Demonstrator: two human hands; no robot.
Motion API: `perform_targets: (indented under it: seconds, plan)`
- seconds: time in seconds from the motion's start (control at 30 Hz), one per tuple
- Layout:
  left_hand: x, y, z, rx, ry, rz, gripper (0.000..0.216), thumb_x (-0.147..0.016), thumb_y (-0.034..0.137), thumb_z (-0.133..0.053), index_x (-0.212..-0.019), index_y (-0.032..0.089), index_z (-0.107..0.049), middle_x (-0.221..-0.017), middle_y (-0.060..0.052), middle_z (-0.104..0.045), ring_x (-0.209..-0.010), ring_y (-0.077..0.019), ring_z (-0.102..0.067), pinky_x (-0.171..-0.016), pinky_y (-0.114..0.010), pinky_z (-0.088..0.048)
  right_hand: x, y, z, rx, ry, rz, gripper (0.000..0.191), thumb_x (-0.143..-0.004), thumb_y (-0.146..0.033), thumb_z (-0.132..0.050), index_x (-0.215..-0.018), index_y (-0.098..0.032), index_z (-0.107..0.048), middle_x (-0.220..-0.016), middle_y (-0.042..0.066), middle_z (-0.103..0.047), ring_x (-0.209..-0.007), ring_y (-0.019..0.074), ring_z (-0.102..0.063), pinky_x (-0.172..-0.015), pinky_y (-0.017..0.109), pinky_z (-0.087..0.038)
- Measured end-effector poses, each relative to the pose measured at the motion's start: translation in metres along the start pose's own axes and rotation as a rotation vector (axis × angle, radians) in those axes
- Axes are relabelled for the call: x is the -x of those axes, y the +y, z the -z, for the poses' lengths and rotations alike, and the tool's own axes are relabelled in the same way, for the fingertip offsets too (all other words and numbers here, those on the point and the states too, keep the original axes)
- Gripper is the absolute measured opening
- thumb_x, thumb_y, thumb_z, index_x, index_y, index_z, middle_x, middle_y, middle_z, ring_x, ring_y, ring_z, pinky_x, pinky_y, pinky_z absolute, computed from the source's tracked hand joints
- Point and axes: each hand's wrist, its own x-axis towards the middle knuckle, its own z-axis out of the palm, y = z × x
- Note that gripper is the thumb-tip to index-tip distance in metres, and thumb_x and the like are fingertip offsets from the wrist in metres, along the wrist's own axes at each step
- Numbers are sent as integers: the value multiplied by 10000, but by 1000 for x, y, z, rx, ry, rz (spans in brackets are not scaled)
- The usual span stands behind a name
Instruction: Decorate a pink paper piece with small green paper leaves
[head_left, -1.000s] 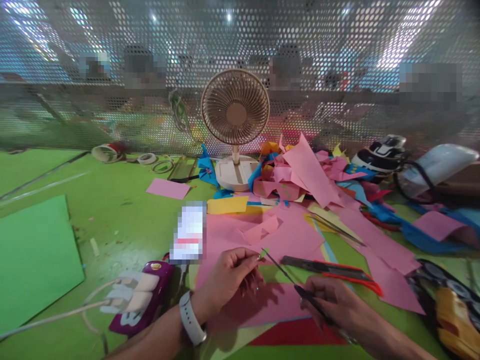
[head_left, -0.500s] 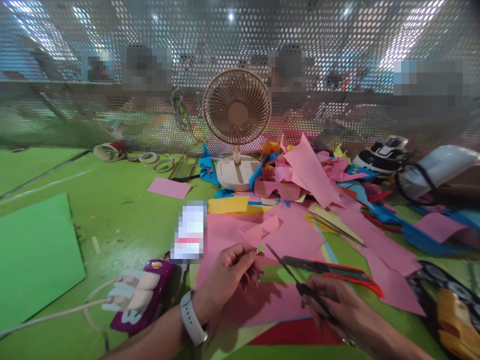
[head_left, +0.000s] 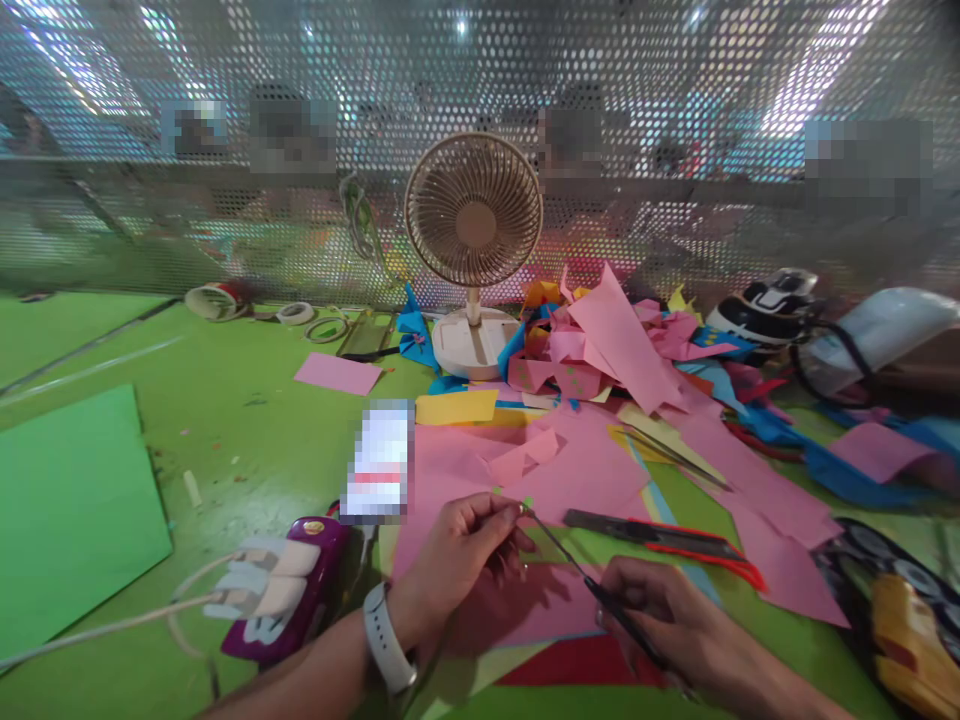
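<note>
My left hand (head_left: 476, 545), with a white watch band on its wrist, pinches a tiny green scrap of paper (head_left: 528, 503) between thumb and forefinger. My right hand (head_left: 649, 610) is closed around the dark handles of a pair of slim scissors (head_left: 574, 560). Their blade tips reach the fingertips of my left hand, right by the scrap; whether they touch it I cannot tell. Below both hands lie sheets of pink paper (head_left: 540, 610) over green, with a red sheet (head_left: 577, 662) at the near edge. A cutter knife (head_left: 660, 538) with red edging lies just beyond my right hand.
A beige fan (head_left: 475, 225) stands at the back before a perforated metal screen. Crumpled paper scraps (head_left: 592, 340) heap up beside it. A phone (head_left: 379, 460) and a purple power strip (head_left: 296, 580) with cables lie on the left, near a large green sheet (head_left: 75, 510).
The scissors' tips have moved left to the fingertips of my left hand, and my right hand has shifted slightly left with them. My left hand stays nearly in place.
</note>
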Motion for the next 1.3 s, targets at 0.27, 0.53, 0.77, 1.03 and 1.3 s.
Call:
perform_targets:
  seconds: [0.27, 0.53, 0.77, 1.03, 1.3]
  plan:
    - [0, 0, 1, -16, 1, -6, 269, -809, 379, -532, -848, 118, -584, -678, -31, -619, -507, -81, -533, -498, -204, -391, 1, -3, -1, 22, 17, -55, 411, -664, -543, -626, -675, -156, -488, -520, -65, -422, -426, 32, -319, -380, 155, -245]
    - [2, 4, 0, -5, -12, -5, 277, -800, 385, -539, -854, 119, -591, -671, -27, -620, -496, -75, -525, -486, -197, -385, 1, -10, -1, 52, 19, -111, 458, -617, -598, -624, -655, -166, -476, -487, -82, -384, -369, 17, -266, -325, 152, -202]
    - [2, 7, 0, -4, -8, 16, 273, -789, 390, -551, -832, 123, -585, -649, -23, -621, -473, -74, -521, -475, -196, -390, 1, -7, -1, 35, 28, -94, 447, -623, -587, -629, -648, -167, -479, -500, -74, -391, -385, 19, -270, -339, 154, -201]
    - [1, 5, 1, -11, -15, 11, 279, -796, 402, -539, -828, 127, -577, -680, -26, -624, -487, -76, -534, -478, -198, -407, 1, -9, -3, 26, 67, -65, 470, -604, -592, -647, -626, -156, -472, -520, -62, -395, -447, 34, -306, -400, 159, -240]
    - [0, 4, 2, -48, -32, 44, 327, -788, 437, -530, -832, 121, -600, -651, -32, -617, -458, -79, -523, -467, -208, -412, -2, -6, -2, -10, 114, -61, 483, -553, -594, -679, -612, -164, -468, -514, -53, -435, -448, 43, -332, -401, 162, -239]
